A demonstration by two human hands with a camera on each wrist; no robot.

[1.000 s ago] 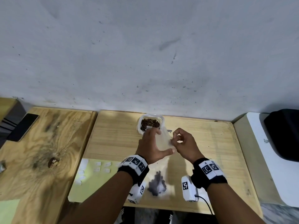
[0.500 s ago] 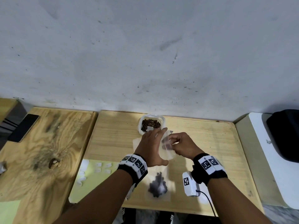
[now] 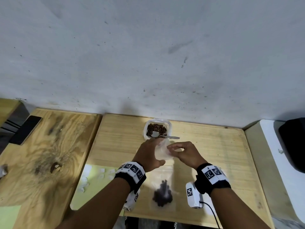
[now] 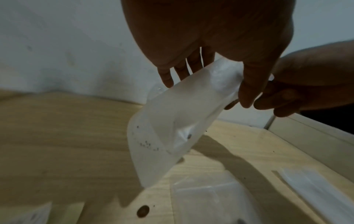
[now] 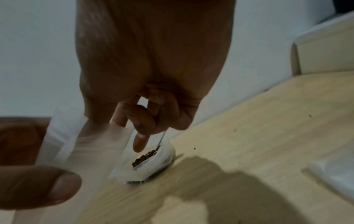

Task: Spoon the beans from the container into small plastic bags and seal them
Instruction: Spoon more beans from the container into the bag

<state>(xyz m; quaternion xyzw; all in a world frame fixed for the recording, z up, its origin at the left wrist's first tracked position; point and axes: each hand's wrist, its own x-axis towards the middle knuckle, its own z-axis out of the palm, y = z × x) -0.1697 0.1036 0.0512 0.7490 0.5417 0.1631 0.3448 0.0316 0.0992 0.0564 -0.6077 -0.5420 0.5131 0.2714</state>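
A white container point(image 3: 170, 128) of brown beans stands at the table's far edge, and a metal spoon point(image 3: 171, 137) lies in it with its handle to the right. Just in front of it an empty clear plastic bag point(image 3: 162, 152) hangs between both hands. My left hand point(image 3: 148, 154) holds the bag point(image 4: 172, 121) near its top, thumb in front and straight fingers behind. My right hand point(image 3: 175, 148) pinches the bag's right top edge with curled fingers point(image 5: 141, 121). The right wrist view shows the container point(image 5: 162, 157) beyond the bag point(image 5: 91, 144). A filled bag of beans point(image 3: 162, 194) lies near the front edge.
A dark phone point(image 3: 26, 129) lies on the wooden table at the left. Small white slips point(image 3: 102, 172) are scattered on a green mat. A black object point(image 3: 293, 146) sits on the white surface at the right. Flat empty bags point(image 4: 210, 197) and a loose bean point(image 4: 143, 211) lie under my hands.
My right hand has moved left to the bag's top edge. My left hand has drawn back a little from the container, and the spoon shows.
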